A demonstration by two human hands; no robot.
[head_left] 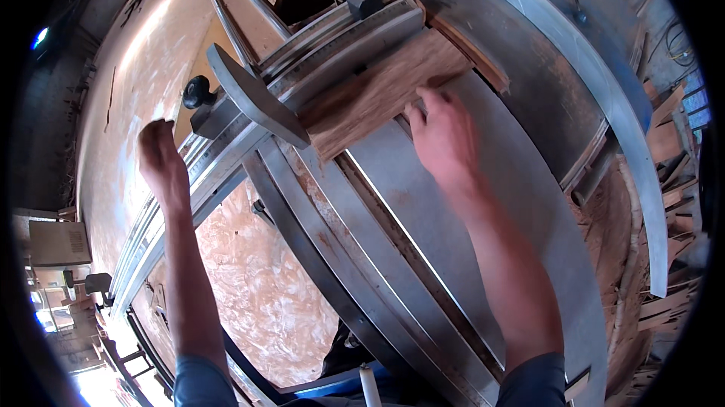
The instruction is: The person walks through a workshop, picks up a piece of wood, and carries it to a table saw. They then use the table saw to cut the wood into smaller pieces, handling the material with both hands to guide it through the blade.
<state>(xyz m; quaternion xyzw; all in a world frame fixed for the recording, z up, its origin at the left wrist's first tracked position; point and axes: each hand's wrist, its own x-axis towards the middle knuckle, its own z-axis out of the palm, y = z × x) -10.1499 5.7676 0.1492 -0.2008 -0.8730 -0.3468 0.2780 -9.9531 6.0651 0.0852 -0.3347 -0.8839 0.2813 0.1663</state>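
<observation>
A flat wooden board (381, 94) is seen lying on the metal table (483, 218) of a sliding table saw, its far long edge set against a grey metal fence (340, 48). The board is a long rectangle with a rough, streaked brown grain and paler worn patches; its near end is cut square and shows a darker edge. The right hand (445, 139) is laid on the board's near long edge, palm down, with the fingers (432, 101) spread and pressed flat on the wood rather than closed around it. The left hand (160, 161) is curled into a loose fist over the edge of the sliding carriage rail (162, 229); what, if anything, is enclosed in it cannot be told, since only the back of the hand is shown.

A grey metal stop arm (253, 94), flat and blade-shaped, is seen lying just beside the board's left end, with a round black knob (198, 92) close to its base. The fence and rails are made of ribbed, extruded aluminium, dull and scratched. The table surface is smooth grey steel with rusty brown streaks along its grooves. Below the rails a pale, dusty floor (264, 294) is visible, mottled pink and white. Offcuts of wood (672, 203) are piled at the right edge, thin and splintered. Blue-grey sleeves are seen at both forearms.
</observation>
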